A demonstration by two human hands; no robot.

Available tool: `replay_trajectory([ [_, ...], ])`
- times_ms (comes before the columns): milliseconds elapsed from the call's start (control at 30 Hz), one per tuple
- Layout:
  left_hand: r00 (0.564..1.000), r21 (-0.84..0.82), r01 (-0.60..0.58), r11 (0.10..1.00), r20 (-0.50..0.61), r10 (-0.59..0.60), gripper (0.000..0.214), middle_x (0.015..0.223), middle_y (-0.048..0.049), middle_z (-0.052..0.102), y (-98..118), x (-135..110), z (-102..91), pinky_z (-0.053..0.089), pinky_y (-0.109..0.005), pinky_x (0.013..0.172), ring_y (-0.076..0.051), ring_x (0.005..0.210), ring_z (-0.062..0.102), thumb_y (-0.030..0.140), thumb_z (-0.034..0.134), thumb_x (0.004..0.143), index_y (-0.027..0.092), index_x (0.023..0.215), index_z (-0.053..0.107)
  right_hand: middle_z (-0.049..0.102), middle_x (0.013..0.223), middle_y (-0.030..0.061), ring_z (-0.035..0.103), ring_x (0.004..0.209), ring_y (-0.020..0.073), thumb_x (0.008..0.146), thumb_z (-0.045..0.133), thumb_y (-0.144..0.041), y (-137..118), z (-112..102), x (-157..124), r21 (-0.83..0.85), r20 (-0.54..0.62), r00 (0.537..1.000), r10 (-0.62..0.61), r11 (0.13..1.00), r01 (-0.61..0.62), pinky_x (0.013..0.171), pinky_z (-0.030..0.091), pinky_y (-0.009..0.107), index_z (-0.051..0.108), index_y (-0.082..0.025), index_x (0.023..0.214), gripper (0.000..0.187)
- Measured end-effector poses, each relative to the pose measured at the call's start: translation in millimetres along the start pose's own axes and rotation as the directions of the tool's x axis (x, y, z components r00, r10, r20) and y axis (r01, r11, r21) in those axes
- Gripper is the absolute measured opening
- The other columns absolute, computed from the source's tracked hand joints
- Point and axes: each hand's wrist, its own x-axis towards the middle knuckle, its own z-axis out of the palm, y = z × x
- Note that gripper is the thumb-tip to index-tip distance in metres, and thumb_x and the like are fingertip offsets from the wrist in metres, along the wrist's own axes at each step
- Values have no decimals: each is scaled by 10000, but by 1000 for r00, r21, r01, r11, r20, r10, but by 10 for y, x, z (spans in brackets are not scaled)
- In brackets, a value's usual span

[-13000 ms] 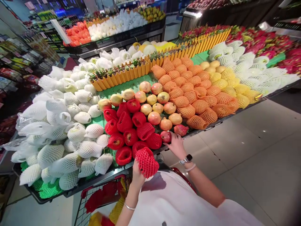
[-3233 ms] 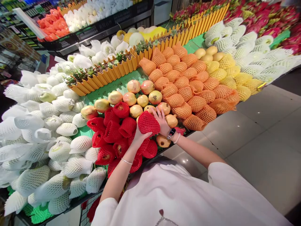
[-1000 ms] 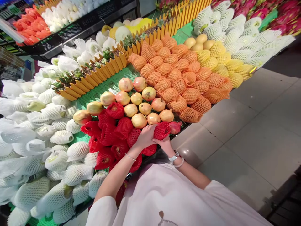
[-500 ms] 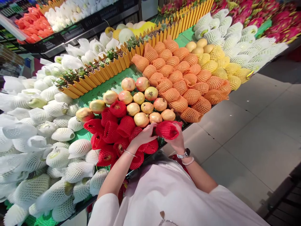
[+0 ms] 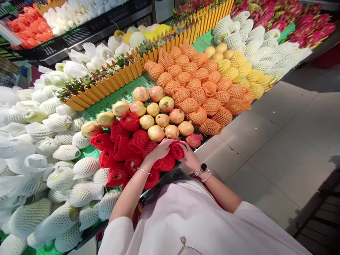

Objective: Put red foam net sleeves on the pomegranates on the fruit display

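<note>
Both my hands are low at the front edge of the fruit display. My left hand [image 5: 159, 150] and my right hand [image 5: 189, 158] close on a red foam net sleeve [image 5: 176, 150], and whatever lies inside it is hidden. Beneath my left hand sit red-netted pomegranates [image 5: 129, 122]. Bare pomegranates [image 5: 156, 133] lie just beyond my fingers, and a lone pinkish pomegranate [image 5: 193, 140] rests near my right hand. Orange-netted fruit [image 5: 188, 105] fills the stretch behind them.
White-netted fruit [image 5: 66, 152] is heaped on the left, yellow-netted fruit [image 5: 255, 90] on the right. A yellow picket planter [image 5: 101, 81] and green mat [image 5: 119, 95] lie beyond. Dragon fruit [image 5: 310, 32] is far right. Tiled floor [image 5: 265, 159] runs along the display's right side.
The red net has dropped from my raised right hand to low between both hands. My left hand has closed over it. The view has tilted slightly.
</note>
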Motion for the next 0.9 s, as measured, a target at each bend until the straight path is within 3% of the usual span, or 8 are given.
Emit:
replay_trajectory([
  [200, 993, 32, 114, 993, -8, -114, 423, 1360, -42, 566, 115, -7, 9, 305, -359, 1184, -192, 1317, 457, 394, 350, 998, 244, 1348, 533, 539, 1283, 151, 551, 1204, 343, 677, 822, -361, 72, -102, 106, 70, 76, 997, 12, 997, -17, 1032, 478, 536, 394, -197, 1376, 836],
  [367, 992, 201, 103, 974, 48, -115, 441, 1296, -28, 629, 155, 0, 44, 352, -330, 1132, -192, 1249, 526, 478, 335, 998, 259, 1273, 601, 455, 1438, 192, 464, 1329, 366, 740, 781, -439, 37, -132, -3, 50, 103, 995, 4, 999, -10, 1106, 397, 571, 289, -197, 1471, 914],
  [533, 989, 347, 59, 936, 105, -101, 545, 1371, -117, 601, 243, -10, 96, 320, -462, 1130, -290, 1306, 514, 510, 432, 965, 204, 1414, 476, 435, 1455, 191, 417, 1380, 328, 876, 626, -492, 20, -71, -257, -38, -150, 987, 58, 997, -65, 1126, 392, 550, 252, -200, 1499, 783],
  [667, 994, 336, 18, 942, 92, -52, 572, 1473, -145, 503, 486, -83, 16, 369, -440, 1096, -303, 1331, 502, 463, 373, 993, 185, 1492, 350, 459, 1412, 181, 464, 1323, 322, 903, 595, -468, 57, -3, -367, -15, -245, 967, 67, 997, -73, 1089, 418, 573, 293, -203, 1468, 693],
  [733, 1000, 301, 13, 953, 15, -18, 561, 1438, -131, 544, 679, -274, -113, 384, -422, 1089, -296, 1303, 528, 467, 373, 990, 194, 1480, 377, 432, 1420, 177, 459, 1313, 329, 920, 572, -424, 45, -5, -395, 4, -311, 948, 62, 998, -64, 1064, 424, 598, 275, -205, 1469, 662],
  [800, 993, 213, 1, 977, -113, 23, 540, 1415, -96, 571, 862, -639, -253, 384, -406, 1099, -280, 1288, 538, 478, 376, 987, 225, 1462, 413, 429, 1394, 176, 461, 1284, 345, 924, 556, -368, -7, -29, -441, 7, -395, 918, 22, 1000, -20, 1037, 429, 610, 306, -208, 1443, 599],
  [867, 952, 119, -27, 993, -300, 62, 528, 1419, -64, 570, 966, -1175, -324, 358, -402, 1134, -263, 1299, 529, 503, 358, 986, 258, 1446, 439, 427, 1357, 173, 461, 1248, 354, 919, 544, -316, -91, -65, -515, 21, -430, 902, -37, 999, 51, 1007, 433, 602, 339, -237, 1396, 525],
  [900, 902, 89, -30, 996, -427, 66, 532, 1408, -60, 578, 975, -1493, -309, 337, -413, 1155, -260, 1300, 528, 525, 335, 985, 260, 1428, 462, 414, 1353, 170, 458, 1236, 355, 921, 528, -298, -137, -84, -556, 47, -411, 910, -55, 996, 82, 986, 436, 595, 330, -262, 1382, 502],
])
